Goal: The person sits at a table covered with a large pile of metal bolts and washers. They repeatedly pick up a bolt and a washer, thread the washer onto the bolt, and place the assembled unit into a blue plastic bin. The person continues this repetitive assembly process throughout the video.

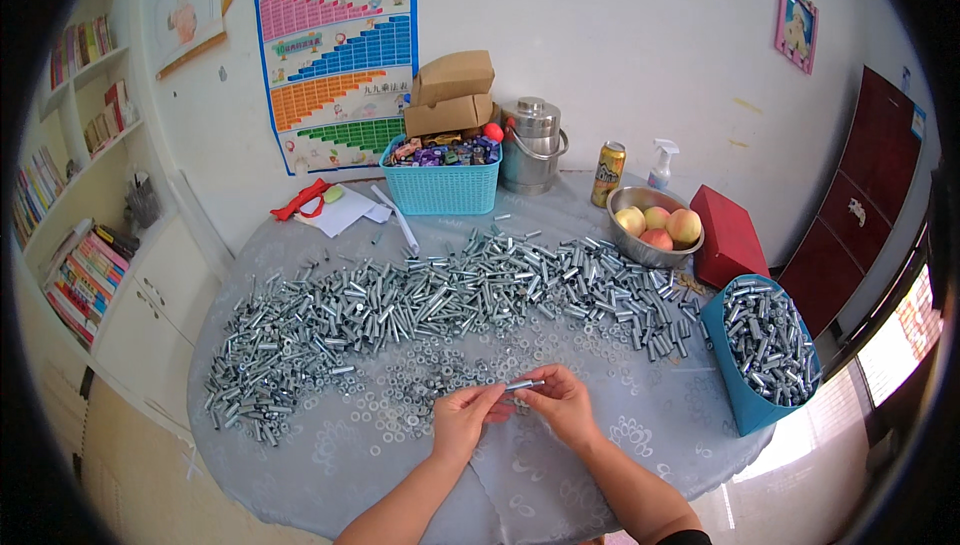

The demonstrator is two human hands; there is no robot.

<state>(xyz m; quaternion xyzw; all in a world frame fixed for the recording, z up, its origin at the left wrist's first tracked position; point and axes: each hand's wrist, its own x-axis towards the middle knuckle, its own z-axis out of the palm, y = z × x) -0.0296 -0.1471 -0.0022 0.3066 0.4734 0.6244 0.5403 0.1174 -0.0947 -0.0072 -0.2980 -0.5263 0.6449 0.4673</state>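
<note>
Left grip (460,423) and right grip (562,407) both clamped on one metal cylinder (523,385); judged rigid, light, slick; best taken mid-length. Loose washers (418,387) lie left of the left grip.

Room to pass lies over the near tablecloth (300,475), while heaped metal cylinders (450,295) block beyond.

the wall poster (338,60) and yellow can (607,175) bear printed lettering
</note>
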